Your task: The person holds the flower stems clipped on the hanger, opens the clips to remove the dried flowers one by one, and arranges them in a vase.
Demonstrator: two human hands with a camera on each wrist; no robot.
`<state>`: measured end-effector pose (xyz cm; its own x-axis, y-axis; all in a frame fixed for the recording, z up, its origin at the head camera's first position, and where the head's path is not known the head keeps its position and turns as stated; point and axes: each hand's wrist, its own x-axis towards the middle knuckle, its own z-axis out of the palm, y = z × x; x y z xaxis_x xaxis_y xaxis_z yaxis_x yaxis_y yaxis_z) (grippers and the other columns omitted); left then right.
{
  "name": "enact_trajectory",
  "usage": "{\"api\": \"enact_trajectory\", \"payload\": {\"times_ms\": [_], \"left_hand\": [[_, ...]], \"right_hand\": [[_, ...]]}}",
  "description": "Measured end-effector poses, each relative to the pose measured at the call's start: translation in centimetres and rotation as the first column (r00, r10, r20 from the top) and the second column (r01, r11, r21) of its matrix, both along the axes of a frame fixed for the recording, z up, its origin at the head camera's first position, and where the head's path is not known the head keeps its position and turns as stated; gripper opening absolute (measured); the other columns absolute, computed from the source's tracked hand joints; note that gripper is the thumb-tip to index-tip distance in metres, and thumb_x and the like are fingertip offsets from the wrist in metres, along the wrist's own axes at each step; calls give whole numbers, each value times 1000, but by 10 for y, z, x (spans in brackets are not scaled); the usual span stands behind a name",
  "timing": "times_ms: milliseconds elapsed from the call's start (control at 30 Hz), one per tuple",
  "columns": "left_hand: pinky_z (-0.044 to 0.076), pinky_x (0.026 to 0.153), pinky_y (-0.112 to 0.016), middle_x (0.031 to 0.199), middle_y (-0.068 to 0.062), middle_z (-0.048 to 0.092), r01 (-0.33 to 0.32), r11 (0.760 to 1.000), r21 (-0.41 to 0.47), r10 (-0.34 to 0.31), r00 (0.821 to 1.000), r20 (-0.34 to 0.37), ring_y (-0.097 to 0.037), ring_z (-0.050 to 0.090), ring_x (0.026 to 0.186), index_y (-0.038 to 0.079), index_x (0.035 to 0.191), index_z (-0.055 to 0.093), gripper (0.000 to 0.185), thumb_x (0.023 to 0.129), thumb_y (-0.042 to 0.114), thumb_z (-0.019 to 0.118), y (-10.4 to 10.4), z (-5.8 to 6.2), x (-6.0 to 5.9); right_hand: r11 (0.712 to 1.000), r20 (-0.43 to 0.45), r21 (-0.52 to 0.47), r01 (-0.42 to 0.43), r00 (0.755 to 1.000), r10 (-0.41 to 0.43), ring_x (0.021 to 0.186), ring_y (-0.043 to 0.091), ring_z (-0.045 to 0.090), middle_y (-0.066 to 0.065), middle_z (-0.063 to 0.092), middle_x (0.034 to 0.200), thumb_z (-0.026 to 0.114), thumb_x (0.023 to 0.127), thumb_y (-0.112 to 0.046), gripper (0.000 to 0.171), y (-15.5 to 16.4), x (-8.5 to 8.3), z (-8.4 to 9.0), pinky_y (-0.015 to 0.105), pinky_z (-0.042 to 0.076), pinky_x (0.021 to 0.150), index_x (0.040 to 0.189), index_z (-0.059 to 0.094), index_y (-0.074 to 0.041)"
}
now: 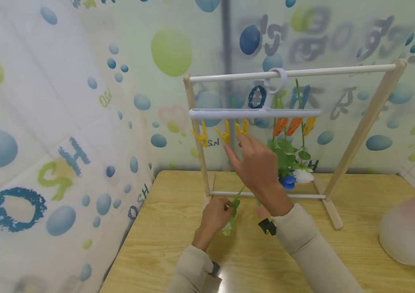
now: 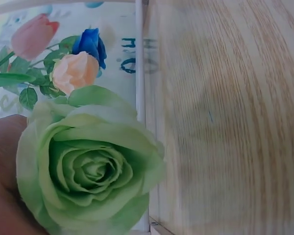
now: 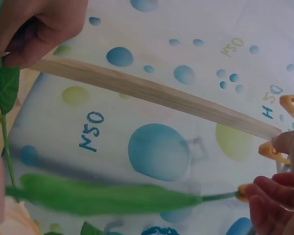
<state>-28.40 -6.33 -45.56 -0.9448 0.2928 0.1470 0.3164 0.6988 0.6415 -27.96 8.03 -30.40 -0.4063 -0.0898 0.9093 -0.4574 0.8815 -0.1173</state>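
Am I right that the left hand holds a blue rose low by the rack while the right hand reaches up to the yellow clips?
Not quite: the rose in the left hand is green, as the left wrist view shows. The rest stands: the right hand reaches up to the yellow clips on the rack.

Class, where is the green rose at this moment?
In the head view the green rose lies low on the wooden table, its stem held by the left hand, just in front of the drying rack.
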Motion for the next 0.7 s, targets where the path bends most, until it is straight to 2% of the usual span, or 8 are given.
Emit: {"api": "enact_trajectory", "payload": {"times_ms": [133, 267, 433, 533, 600, 667, 700], "left_hand": [[43, 42, -24, 74, -4, 71, 18, 998, -57, -18, 1000, 14, -7, 53, 49, 5, 96, 75, 17, 95, 15, 62, -2, 2, 3], [43, 43, -24, 76, -4, 72, 26, 990, -136, -25, 1000, 9, -7, 54, 49, 5, 97, 76, 15, 94, 13, 64, -5, 5, 5], [44, 45, -24, 76, -2, 72, 50, 980, -191, -51, 999, 0, -7, 54, 51, 7, 98, 77, 15, 94, 14, 65, -6, 8, 6], [45, 48, -24, 77, -3, 72, 71, 976, -207, -72, 997, 3, -6, 56, 53, 7, 98, 77, 14, 94, 14, 65, -3, 10, 7], [46, 49, -23, 80, -3, 73, 84, 970, -229, -88, 996, -6, -7, 58, 55, 6, 99, 77, 14, 94, 14, 66, 0, 11, 8], [48, 50, -22, 84, -4, 74, 97, 960, -263, -106, 994, -23, -7, 61, 58, 7, 101, 78, 15, 94, 14, 67, 3, 12, 10], [49, 52, -22, 87, -4, 75, 103, 954, -282, -116, 993, -32, -8, 63, 61, 7, 101, 78, 15, 94, 14, 67, 4, 13, 10]], "right_hand": [[1000, -28, 12, 23, 999, -22, 60, 25, 65, 12, 71, 82, 72, 91, -28, 30, 15, 11, -9, 37, 48, 43, 102, 71, -1], [996, -37, -13, 93, 995, -93, 55, 28, 63, 14, 71, 80, 72, 89, -22, 25, 41, 18, -25, 38, 43, 39, 100, 71, 1], [988, 19, -24, 151, 988, -150, 51, 30, 58, 18, 68, 77, 69, 89, -14, 19, 79, 21, -49, 39, 40, 37, 96, 70, 3], [991, 84, 16, 129, 988, -130, 54, 32, 61, 21, 69, 82, 69, 88, -8, 16, 100, 23, -66, 40, 42, 38, 97, 70, 5], [991, 162, 76, 113, 979, -124, 60, 33, 64, 21, 69, 86, 69, 87, -6, 14, 111, 25, -76, 40, 46, 41, 97, 70, 4], [984, 274, 153, 90, 953, -129, 70, 33, 66, 20, 70, 92, 69, 87, -5, 15, 120, 28, -86, 43, 52, 50, 99, 71, 3], [980, 342, 187, 70, 930, -132, 73, 32, 66, 19, 70, 94, 68, 87, -5, 16, 123, 29, -90, 43, 53, 53, 101, 72, 2]]}}
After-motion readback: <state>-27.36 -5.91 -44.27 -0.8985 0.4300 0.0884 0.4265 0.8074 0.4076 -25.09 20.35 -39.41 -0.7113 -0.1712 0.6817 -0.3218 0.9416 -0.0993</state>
